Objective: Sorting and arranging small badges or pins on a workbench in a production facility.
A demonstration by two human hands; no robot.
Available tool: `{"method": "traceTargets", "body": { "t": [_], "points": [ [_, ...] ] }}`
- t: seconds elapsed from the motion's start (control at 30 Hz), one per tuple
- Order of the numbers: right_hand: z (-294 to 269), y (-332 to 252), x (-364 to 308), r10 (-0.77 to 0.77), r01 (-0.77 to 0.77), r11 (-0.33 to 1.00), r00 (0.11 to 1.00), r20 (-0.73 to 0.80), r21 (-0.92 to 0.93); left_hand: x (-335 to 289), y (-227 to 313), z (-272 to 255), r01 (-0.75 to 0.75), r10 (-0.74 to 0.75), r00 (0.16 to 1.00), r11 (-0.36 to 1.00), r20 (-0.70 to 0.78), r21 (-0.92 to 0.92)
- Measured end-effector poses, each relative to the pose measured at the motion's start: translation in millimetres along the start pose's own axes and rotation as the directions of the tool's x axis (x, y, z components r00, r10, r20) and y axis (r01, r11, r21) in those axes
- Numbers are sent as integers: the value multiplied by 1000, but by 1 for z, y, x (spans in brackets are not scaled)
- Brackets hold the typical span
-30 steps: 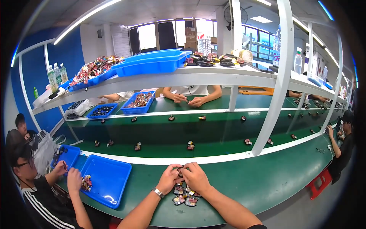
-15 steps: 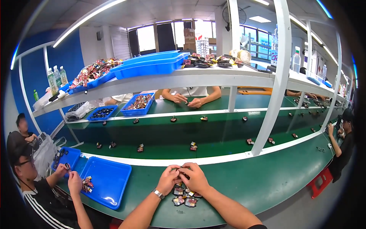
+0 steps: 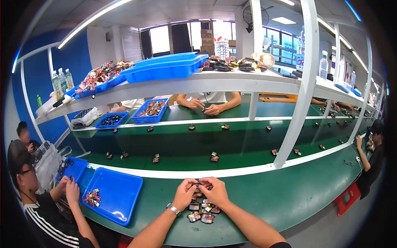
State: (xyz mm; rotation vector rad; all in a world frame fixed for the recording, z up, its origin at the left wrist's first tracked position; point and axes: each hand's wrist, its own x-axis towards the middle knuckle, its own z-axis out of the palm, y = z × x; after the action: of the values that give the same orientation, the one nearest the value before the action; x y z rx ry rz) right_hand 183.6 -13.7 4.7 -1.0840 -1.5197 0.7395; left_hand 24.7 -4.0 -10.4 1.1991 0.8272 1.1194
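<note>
From where I stand, going by the head view, the person's left hand [image 3: 184, 194] and right hand [image 3: 215, 193] meet at the lower middle of the frame, above the green desk [image 3: 273, 201]. Between their fingertips sits a small dark piece [image 3: 198, 187], pinched from both sides; the grip of each hand is closed on it, though the fingers hide most of its outline. Just below, toward the bottom edge, a loose cluster of similar pieces [image 3: 206, 218] lies on the desk, dark-rimmed with red, white and yellow faces.

I'd judge the held piece to be light and fairly stiff, small enough for thumbs and forefingers alone. Its flat faces may be slick, and any thin parts could be fragile, so the firm dark rim looks the best place to take hold, with gentle pressure.

Left of the hands, at lower left, stands a blue tray [image 3: 118, 184], well apart from them, with small reddish pieces [image 3: 92, 198] at its left side.
</note>
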Motion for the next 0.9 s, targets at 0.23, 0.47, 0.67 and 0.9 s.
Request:
{"method": "traceTargets", "body": {
  "t": [0.23,0.47,0.67,0.9],
  "points": [
    [-2,-4,1,-59,61,994,998,18,-89,-2,2,-3,14,-15,999,999,37,44],
    [-9,-9,1,-440,406,817,898,12,-409,-2,9,-3,46,-45,990,999,134,-4],
    [3,-12,-9,-355,310,836,935,-14,-453,-1,3,-11,74,-56,984,992,167,-106],
    [10,-9,-11,-440,356,732,898,-4,-581,0,0,-13,101,-82,985,987,148,-126]
  ]
}}
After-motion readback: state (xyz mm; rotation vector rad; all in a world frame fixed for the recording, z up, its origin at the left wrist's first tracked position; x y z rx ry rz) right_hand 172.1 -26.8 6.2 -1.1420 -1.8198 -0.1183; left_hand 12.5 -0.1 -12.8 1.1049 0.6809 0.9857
